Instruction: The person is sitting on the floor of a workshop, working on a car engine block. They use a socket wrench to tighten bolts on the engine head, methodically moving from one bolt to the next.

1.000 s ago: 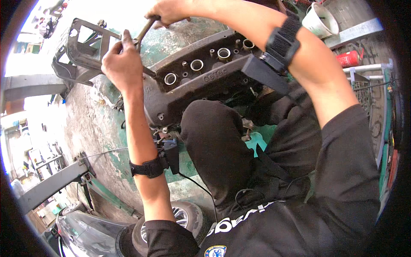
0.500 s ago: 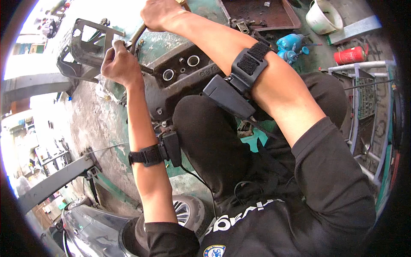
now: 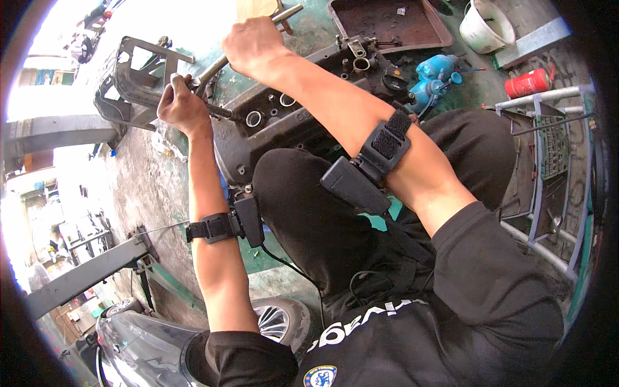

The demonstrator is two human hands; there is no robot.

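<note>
My right hand (image 3: 256,48) is closed round a long metal wrench bar (image 3: 289,15), whose far end sticks out beyond my fist. My left hand (image 3: 184,106) is closed at the bar's other end, where it meets a dark extension shaft (image 3: 219,111). That shaft reaches down to the dark, oily engine cover (image 3: 300,132), just left of a round opening with a bright rim (image 3: 253,119). What my left fingers wrap round is partly hidden. Beyond that hand lies a black slotted bracket-like frame (image 3: 143,97).
A rust-brown tray (image 3: 419,45) stands behind the engine, near a white bucket (image 3: 487,29). Blue bottles (image 3: 433,80) and a red fire extinguisher (image 3: 529,84) are to the right, above a metal rack (image 3: 548,168). At lower left are a grey car (image 3: 145,342) and a wheel (image 3: 290,322).
My right hand has swung the wrench bar nearer and slightly to the right, and its far end now shows. My left hand stays closed at the shaft end, a little lower in view.
</note>
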